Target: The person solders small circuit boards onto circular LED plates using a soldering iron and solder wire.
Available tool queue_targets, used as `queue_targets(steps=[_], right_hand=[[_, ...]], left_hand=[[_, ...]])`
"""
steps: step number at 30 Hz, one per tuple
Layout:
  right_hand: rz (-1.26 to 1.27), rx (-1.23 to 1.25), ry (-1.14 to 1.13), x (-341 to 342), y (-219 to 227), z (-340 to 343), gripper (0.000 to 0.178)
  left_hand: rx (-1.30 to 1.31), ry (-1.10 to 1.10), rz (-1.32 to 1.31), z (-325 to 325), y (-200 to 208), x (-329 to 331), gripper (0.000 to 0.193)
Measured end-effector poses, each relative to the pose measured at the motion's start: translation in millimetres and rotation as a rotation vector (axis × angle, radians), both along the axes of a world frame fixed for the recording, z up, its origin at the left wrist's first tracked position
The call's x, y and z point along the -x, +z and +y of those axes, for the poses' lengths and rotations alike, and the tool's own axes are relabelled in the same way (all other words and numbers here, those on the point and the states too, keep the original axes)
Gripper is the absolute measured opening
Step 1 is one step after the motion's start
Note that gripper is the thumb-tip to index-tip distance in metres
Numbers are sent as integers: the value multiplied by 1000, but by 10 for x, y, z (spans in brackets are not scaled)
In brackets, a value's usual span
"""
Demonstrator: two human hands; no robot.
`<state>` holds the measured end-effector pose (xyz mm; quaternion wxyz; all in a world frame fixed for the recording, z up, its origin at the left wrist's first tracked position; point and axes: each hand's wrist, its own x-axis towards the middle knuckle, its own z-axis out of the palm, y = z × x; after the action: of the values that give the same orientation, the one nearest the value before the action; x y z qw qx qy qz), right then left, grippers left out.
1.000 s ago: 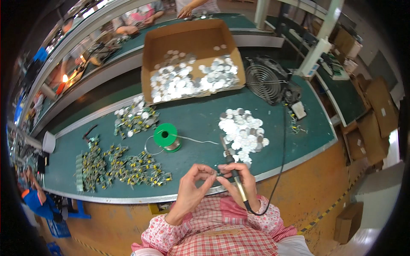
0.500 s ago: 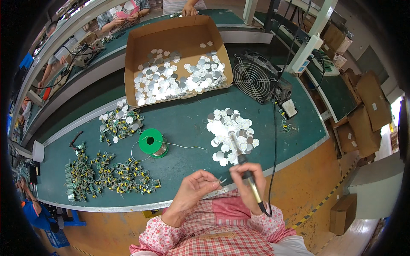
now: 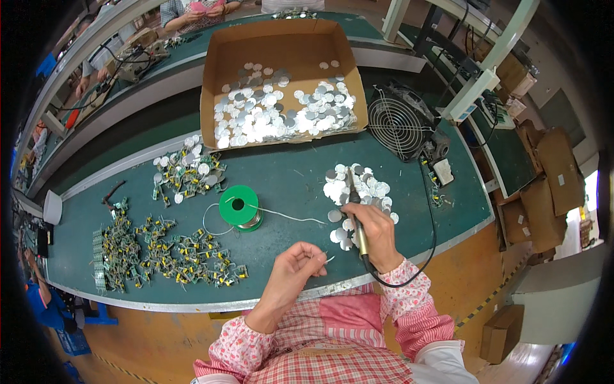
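Boards (image 3: pixel 190 259): heaped on the table (image 3: pixel 281 176)
Spool (image 3: pixel 239 206): right of the boards, wire (image 3: pixel 291 216) trailing rightward
Left hand (image 3: pixel 293 267): thumb and fingers pinched together on a pale sliver (image 3: pixel 330 260)
Discs (image 3: pixel 336 189): piled beneath the iron (image 3: pixel 362 242), contact unclear
Right hand (image 3: pixel 378 233): fingers clamped around the iron

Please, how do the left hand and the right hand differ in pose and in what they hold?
The left hand pinches a small pale piece; the right hand holds a pen-shaped tool with a black cord. The right hand is farther out over the green table, by the pile of silvery discs, while the left hand is nearer the table's front edge. Both hands are bare and come out of pink-and-white patterned sleeves.
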<state>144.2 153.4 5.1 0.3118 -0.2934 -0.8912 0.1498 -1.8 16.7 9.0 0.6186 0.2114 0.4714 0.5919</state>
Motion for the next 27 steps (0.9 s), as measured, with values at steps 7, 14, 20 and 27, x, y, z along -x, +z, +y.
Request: queue_targets(steps=[7,14,20,27], right_hand=[[407,567,-112,-118,125,-330,13],[532,694,-44,-274,58,-575,21],[516,704,-86,-268,207,-641,22],[454,589,-55,-262,266,-664,20]], left_hand=[[-40,2,9,68,-16,-33,9],[-57,-44,9,59,30,-88,11],[-122,-86,93,94,18,-153,12],[-154,-52,304,112,10,-197,9]])
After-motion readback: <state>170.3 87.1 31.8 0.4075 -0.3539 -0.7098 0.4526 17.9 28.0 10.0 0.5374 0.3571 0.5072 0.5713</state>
